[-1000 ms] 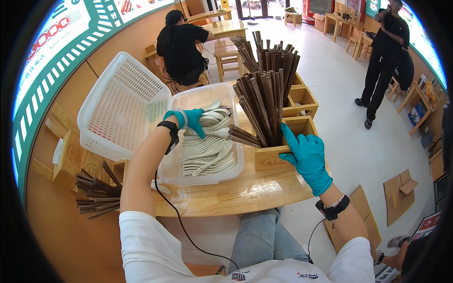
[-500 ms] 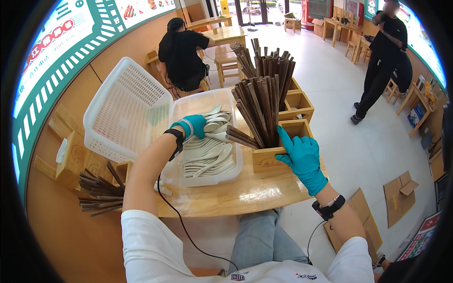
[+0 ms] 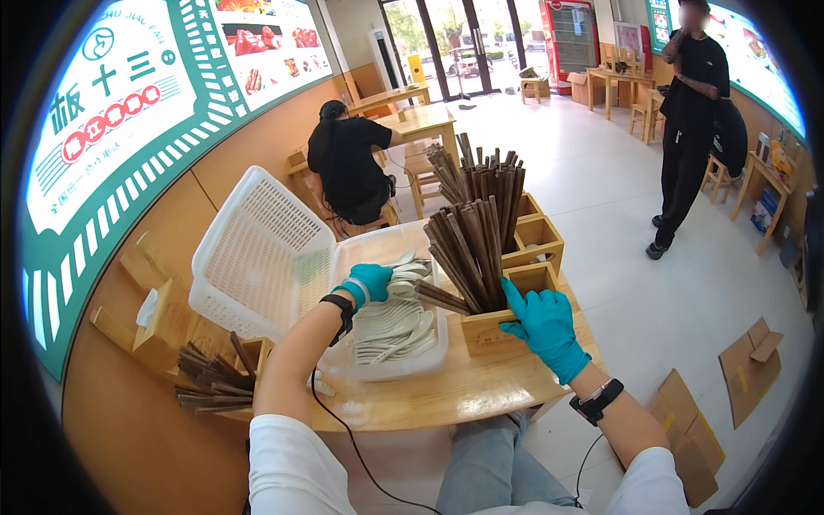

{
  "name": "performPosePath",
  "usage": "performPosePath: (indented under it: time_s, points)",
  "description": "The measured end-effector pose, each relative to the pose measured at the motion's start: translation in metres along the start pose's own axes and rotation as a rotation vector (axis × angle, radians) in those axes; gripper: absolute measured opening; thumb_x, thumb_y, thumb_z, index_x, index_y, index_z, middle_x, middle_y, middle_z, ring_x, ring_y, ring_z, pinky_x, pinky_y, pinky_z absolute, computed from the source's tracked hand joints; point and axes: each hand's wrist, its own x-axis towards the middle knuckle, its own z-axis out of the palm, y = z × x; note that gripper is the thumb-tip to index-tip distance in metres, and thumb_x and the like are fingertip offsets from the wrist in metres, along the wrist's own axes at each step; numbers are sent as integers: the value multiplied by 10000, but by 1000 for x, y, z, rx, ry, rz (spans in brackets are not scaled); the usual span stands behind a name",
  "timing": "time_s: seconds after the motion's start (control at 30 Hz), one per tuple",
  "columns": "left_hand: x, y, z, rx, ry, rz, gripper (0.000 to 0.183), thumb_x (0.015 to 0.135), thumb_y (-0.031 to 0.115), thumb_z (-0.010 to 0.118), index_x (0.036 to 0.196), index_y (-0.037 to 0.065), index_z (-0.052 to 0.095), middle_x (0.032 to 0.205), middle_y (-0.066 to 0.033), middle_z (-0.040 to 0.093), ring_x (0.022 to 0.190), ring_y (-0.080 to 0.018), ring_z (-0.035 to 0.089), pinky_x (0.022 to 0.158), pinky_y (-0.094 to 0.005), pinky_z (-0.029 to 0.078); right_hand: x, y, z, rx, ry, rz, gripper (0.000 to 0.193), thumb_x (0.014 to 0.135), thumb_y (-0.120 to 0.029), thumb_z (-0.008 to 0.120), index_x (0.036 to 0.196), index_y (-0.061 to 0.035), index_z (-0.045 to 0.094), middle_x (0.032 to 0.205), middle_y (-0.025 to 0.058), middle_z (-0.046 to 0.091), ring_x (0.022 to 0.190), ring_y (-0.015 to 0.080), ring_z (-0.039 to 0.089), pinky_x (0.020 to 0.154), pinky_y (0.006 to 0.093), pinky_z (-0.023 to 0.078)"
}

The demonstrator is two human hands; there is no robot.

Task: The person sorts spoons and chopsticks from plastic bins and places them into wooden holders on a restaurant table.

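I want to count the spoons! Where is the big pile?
In the head view, the spoon pile sits just left of the middle, in the clear tub between the basket on its left and the chopsticks on its right, by the left hand.

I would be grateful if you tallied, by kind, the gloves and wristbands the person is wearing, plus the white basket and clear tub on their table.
Teal gloves: 2
Black wristbands: 2
White basket: 1
Clear tub: 1
Total: 6
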Motion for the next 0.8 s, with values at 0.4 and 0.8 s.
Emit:
performPosePath:
  time_s: [0.4, 0.8]
  points:
    - [-63, -10, -21, -238, 331, -346, 287, 735, 303, 687, 932, 97, 724, 891, -161, 708, 831, -320, 682, 759, -414, 522, -2, 1, 2, 20, 31, 14, 777, 754, -522, 687, 1388, -121, 486, 712, 59, 542, 675, 219, 555, 584, 381, 414]
    - [-170, 1, -29, -1702, 473, -598, 154, 822, 185, 649, 857, 38, 679, 734, -55, 642, 589, -189, 572, 574, -324, 484, -12, -6, -8, 27, 118, 93, 705, 809, -428, 674, 1378, -57, 484, 939, 101, 574, 944, 268, 553, 868, 440, 458]
